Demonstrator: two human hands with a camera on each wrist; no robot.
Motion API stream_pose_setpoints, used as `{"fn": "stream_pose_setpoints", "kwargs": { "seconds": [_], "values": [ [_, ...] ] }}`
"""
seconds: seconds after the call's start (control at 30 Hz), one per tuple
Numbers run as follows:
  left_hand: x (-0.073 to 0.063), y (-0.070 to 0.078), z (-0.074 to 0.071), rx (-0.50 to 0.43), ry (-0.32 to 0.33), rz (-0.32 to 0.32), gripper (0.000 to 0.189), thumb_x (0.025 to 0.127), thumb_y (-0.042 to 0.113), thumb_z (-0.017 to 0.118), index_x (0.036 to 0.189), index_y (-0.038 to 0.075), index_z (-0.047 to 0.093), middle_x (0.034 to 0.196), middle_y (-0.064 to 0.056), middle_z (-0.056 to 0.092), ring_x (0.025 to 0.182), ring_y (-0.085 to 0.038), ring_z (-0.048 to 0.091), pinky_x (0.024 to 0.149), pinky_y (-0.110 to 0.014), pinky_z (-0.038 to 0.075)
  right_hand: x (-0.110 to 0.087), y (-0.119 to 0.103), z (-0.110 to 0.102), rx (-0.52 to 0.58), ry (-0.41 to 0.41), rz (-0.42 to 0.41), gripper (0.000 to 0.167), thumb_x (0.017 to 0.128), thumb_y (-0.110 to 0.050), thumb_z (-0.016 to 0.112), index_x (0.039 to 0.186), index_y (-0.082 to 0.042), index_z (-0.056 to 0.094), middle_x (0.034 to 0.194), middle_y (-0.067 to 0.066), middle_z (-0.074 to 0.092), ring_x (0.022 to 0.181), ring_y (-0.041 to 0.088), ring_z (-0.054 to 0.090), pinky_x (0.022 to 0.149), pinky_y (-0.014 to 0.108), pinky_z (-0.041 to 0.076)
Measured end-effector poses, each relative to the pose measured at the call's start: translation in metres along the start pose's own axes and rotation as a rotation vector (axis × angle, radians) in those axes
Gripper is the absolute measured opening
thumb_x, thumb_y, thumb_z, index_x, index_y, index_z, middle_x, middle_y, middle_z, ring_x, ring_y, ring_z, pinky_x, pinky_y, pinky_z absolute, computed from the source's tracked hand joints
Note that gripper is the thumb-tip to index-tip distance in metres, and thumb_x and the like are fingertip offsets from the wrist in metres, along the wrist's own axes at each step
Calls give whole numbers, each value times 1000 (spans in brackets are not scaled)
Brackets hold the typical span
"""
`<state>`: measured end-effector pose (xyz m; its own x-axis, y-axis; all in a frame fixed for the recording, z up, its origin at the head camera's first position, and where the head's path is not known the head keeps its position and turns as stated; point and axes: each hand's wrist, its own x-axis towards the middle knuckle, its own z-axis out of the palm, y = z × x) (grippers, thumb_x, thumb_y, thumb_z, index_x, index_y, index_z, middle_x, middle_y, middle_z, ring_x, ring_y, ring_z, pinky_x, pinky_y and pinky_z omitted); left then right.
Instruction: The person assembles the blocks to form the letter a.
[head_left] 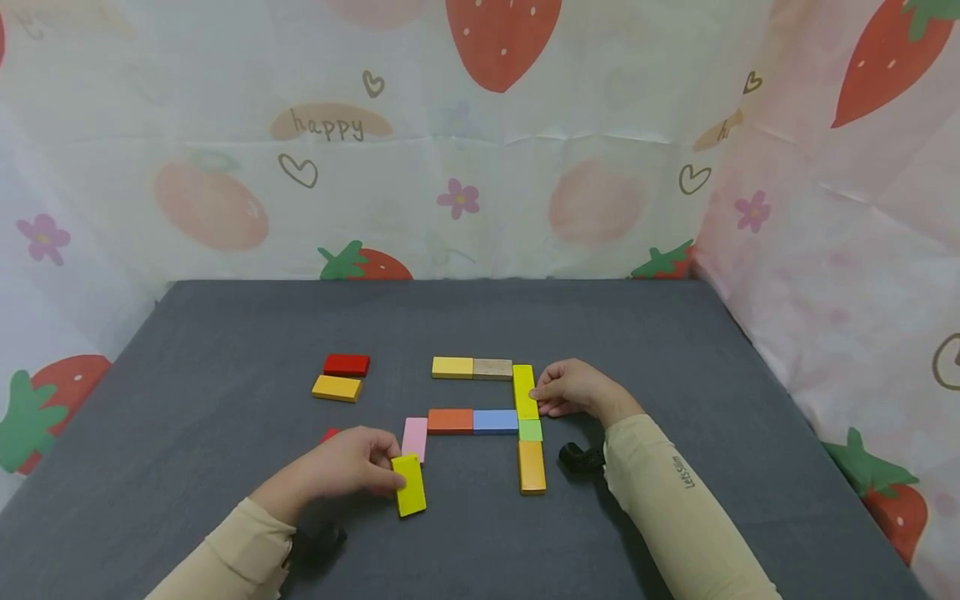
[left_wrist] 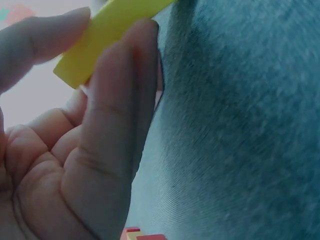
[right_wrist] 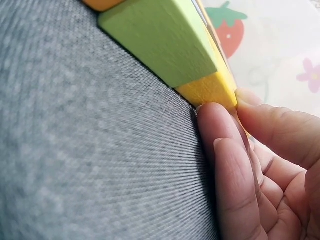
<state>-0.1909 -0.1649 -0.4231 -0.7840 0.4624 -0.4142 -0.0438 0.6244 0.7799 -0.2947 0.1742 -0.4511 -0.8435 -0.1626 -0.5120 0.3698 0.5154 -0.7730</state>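
Observation:
My left hand (head_left: pixel 348 467) pinches a yellow block (head_left: pixel 410 496) between thumb and fingers. This block is tilted and its upper end overlaps the foot of a pink block (head_left: pixel 414 435) in the head view. At the right, my right hand (head_left: pixel 581 390) has its thumb and fingers on the side and top edge of another yellow block (head_left: pixel 523 383), which lies on the table. Against that block's near end sits a green block (head_left: pixel 530 431), followed by an orange block (head_left: pixel 532 471). The right wrist view shows fingertips gripping the yellow block (right_wrist: pixel 210 92) beside the green one.
A red-orange block (head_left: pixel 450 422) and a blue block (head_left: pixel 495 422) join the pink and green ones in a row. Behind them lie a light yellow block (head_left: pixel 452 367) and a wood-coloured block (head_left: pixel 492 369). Red (head_left: pixel 347 365) and orange-yellow (head_left: pixel 337 389) blocks lie at the left on grey cloth (head_left: pixel 247 333).

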Motion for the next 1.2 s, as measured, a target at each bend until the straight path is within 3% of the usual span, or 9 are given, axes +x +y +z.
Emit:
{"fn": "stream_pose_setpoints", "kwargs": {
  "seconds": [0.4,0.83,1.2],
  "values": [
    [-1,4,13,103,23,-191,25,83,29,77,74,9,64,65,-2,63,61,-16,61,62,-26,51,-1,-2,-1,3,-1,6,11,87,-15,72,86,-7,66,71,3,67,58,10,63,58,22,54],
    [1,7,16,221,41,-237,34,82,35,77,65,11,59,57,0,55,55,-14,54,55,-23,41,-1,-1,0,-7,8,7,11,88,-16,72,87,-7,66,72,3,67,59,10,62,59,22,54],
    [2,7,15,221,53,-216,34,81,30,78,65,11,55,58,0,51,56,-16,56,55,-24,40,0,-1,0,-6,6,13,11,88,-16,72,87,-7,66,72,2,67,59,10,63,59,22,54]
  ]
}}
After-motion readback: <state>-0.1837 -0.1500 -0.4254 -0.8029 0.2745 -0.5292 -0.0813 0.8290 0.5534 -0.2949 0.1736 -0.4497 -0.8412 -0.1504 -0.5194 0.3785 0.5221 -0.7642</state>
